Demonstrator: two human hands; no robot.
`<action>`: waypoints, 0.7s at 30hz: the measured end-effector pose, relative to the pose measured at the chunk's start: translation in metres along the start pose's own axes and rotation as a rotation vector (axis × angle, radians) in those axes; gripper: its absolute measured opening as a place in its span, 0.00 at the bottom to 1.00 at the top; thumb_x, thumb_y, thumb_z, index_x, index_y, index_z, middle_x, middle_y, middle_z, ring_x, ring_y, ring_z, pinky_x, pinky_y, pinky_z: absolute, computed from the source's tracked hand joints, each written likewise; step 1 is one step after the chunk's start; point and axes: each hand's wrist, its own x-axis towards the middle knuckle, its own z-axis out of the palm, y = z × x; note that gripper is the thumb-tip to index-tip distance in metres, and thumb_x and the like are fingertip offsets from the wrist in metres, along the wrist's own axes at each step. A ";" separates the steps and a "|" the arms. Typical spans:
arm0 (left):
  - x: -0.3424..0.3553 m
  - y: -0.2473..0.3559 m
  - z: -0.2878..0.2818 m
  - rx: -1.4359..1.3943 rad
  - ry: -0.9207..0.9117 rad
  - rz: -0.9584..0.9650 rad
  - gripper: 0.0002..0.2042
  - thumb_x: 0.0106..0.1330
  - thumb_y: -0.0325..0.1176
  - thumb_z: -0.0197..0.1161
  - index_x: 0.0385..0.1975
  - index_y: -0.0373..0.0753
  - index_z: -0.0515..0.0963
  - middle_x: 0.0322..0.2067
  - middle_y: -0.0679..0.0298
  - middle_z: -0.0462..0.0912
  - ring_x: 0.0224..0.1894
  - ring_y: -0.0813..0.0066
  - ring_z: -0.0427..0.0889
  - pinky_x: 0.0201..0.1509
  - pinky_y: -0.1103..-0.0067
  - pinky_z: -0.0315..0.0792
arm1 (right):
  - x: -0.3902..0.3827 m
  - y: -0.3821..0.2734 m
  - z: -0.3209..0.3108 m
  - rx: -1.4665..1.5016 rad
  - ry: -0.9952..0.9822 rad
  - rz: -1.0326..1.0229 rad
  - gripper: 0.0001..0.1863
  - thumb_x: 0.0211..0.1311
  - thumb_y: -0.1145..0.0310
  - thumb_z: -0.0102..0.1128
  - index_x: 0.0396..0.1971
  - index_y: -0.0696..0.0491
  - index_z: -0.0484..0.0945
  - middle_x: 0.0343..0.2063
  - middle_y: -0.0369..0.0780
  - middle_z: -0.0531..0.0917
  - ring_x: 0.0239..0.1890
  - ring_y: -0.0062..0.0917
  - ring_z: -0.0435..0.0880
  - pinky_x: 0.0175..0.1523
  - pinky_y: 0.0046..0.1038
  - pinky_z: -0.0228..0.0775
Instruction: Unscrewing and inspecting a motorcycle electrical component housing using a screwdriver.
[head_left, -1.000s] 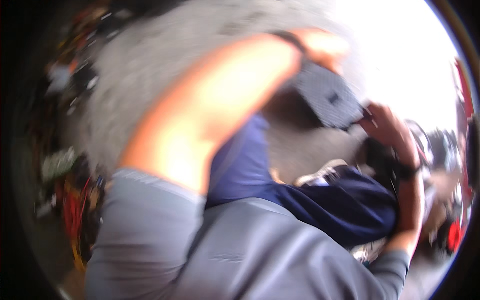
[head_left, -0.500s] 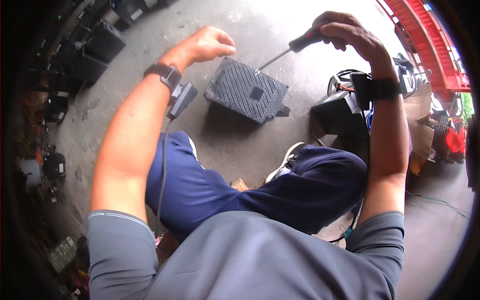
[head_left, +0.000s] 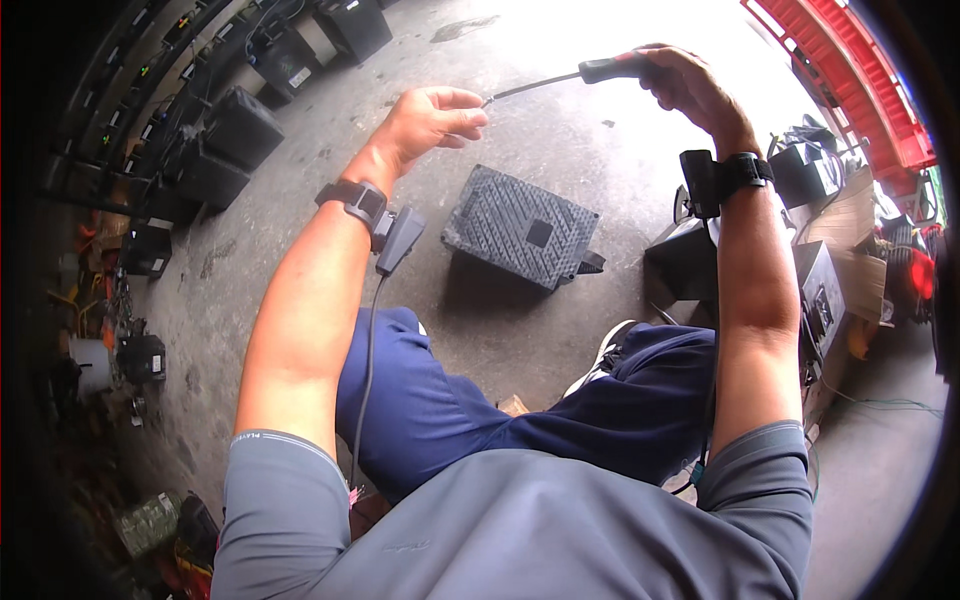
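Note:
My right hand (head_left: 680,85) grips the dark handle of a screwdriver (head_left: 612,67), its shank pointing left. My left hand (head_left: 440,120) has its fingertips pinched at the screwdriver's tip, around something small that I cannot make out. Below both hands a grey-black rectangular casing (head_left: 490,210), with a ribbed top and a square dark patch, lies on the concrete floor between my hands and my bent knees, touched by neither hand.
Black boxy units (head_left: 225,140) line the left, with jumbled parts and wires (head_left: 90,340) lower down. At right are more dark boxes (head_left: 680,265), cardboard (head_left: 855,280) and a red crate-like structure (head_left: 875,95). Cables hang from devices strapped on both wrists.
Both hands have left the casing. The screwdriver has lifted off it and swung nearly level, and my left fingers have come to its tip. The casing now lies lower right in view.

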 end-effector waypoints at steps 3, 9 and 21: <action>0.002 0.001 0.005 0.003 -0.017 -0.011 0.16 0.64 0.37 0.67 0.46 0.35 0.79 0.39 0.61 0.86 0.39 0.76 0.85 0.42 0.80 0.77 | 0.002 0.000 0.003 0.022 0.004 0.012 0.18 0.67 0.55 0.54 0.46 0.52 0.82 0.24 0.34 0.81 0.20 0.13 0.71 0.24 0.16 0.63; 0.004 0.004 0.008 0.023 -0.013 0.051 0.12 0.65 0.37 0.65 0.41 0.36 0.82 0.34 0.63 0.87 0.35 0.77 0.85 0.39 0.82 0.77 | 0.003 -0.002 0.005 -0.004 0.009 -0.020 0.18 0.67 0.54 0.55 0.45 0.52 0.82 0.23 0.35 0.81 0.20 0.13 0.71 0.24 0.16 0.64; 0.008 -0.003 0.016 0.238 0.164 0.241 0.10 0.67 0.32 0.62 0.42 0.33 0.82 0.32 0.63 0.87 0.30 0.79 0.84 0.32 0.82 0.75 | 0.004 0.001 0.007 -0.041 0.045 -0.023 0.19 0.66 0.51 0.59 0.40 0.53 0.81 0.23 0.35 0.83 0.18 0.12 0.74 0.22 0.14 0.64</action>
